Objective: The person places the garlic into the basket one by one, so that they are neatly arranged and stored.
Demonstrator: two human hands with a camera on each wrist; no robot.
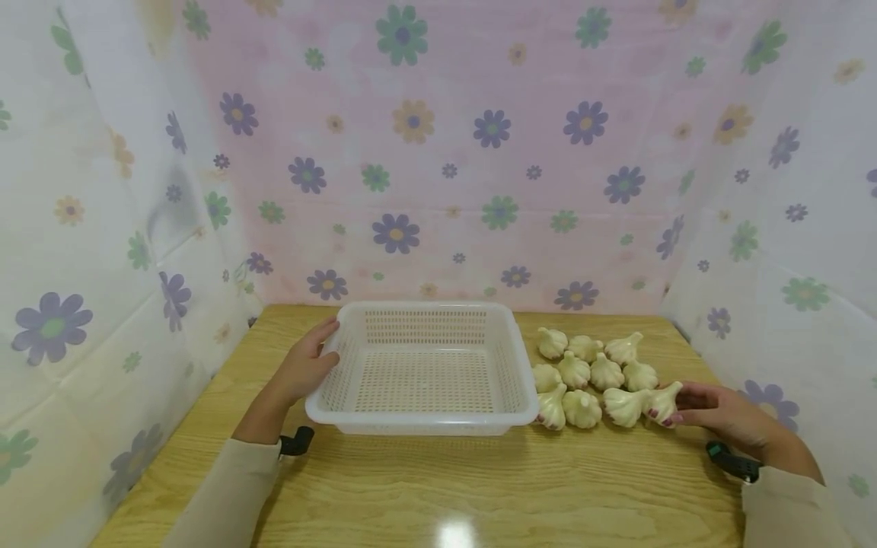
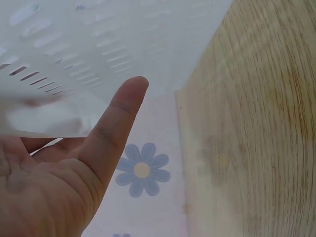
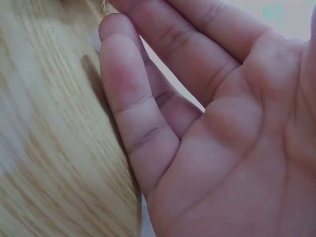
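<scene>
A white rectangular plastic basket (image 1: 425, 418) with slotted walls stands on the table, nothing in it. My left hand (image 1: 308, 367) grips its left rim. Close up in the left wrist view, one long finger (image 2: 111, 126) lies along the basket's slotted wall (image 2: 113, 49). To the right of the basket, several pale garlic bulbs (image 1: 574, 371) lie close together in rough rows. At the right end of the front row, my right hand (image 1: 729, 415) has thumb and fingers around a garlic bulb (image 1: 661, 403) with purple patches. Only a scrap of brownish root shows beyond the fingertips in the right wrist view.
The wood-grain table (image 1: 438, 487) runs up to a flower-printed cloth backdrop (image 1: 452, 190), with cloth walls at both sides. A nearby bulb (image 1: 623, 407) sits against the one at my right hand. Dark camera mounts (image 1: 733, 461) sit at both wrists.
</scene>
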